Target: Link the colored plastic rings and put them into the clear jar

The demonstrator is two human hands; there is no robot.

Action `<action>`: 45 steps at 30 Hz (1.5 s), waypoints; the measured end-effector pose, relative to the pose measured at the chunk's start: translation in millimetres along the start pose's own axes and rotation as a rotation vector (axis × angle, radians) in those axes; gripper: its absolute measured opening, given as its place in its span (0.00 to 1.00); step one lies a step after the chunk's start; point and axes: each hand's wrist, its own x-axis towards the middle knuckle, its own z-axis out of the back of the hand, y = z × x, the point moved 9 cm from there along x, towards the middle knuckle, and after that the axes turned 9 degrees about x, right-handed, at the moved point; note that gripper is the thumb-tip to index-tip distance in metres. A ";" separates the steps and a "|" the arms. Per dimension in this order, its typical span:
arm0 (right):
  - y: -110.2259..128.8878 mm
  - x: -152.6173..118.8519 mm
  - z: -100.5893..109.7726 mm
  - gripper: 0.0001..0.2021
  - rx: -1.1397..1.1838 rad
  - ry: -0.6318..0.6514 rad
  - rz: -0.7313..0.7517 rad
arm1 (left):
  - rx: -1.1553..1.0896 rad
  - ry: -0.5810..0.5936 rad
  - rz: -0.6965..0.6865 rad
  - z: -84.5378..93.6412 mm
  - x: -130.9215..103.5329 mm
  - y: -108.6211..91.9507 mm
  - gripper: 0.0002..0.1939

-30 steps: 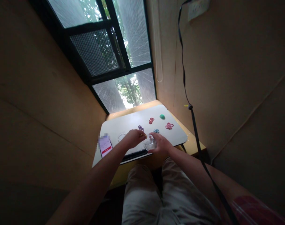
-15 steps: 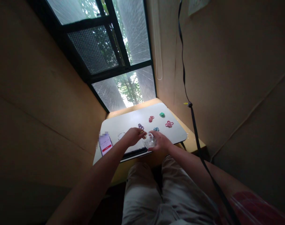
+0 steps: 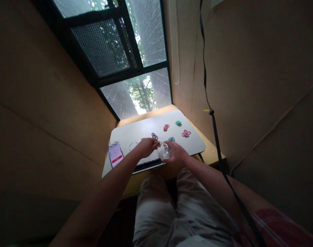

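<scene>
My right hand (image 3: 176, 152) is closed around a small clear round container (image 3: 162, 153), tilted above the table's near edge. At its mouth, my left hand (image 3: 148, 147) pinches small yellowish rings (image 3: 159, 144) that look like hair ties; how many is hidden by the fingers. Beyond my hands, similar small loops lie in piles by colour: purple (image 3: 154, 136), blue (image 3: 171, 139), red (image 3: 166, 127), pink (image 3: 186, 133) and green (image 3: 178, 123). A clear round lid (image 3: 133, 146) lies left of my left hand, partly covered by my forearm.
The white folding table (image 3: 130, 133) has a dark slot (image 3: 148, 166) along its near edge. A phone (image 3: 116, 155) lies at its left side. A black strap (image 3: 215, 137) hangs on the right. Behind the table is a window (image 3: 138, 89).
The view has shifted slightly. My left hand still pinches the yellowish rings by the container's mouth, and my right hand keeps its hold; the piles lie as before.
</scene>
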 end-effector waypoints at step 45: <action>-4.4 -1.2 -2.8 0.46 0.007 -0.010 -0.013 | -0.345 0.082 0.083 1.2 9.7 2.2 0.16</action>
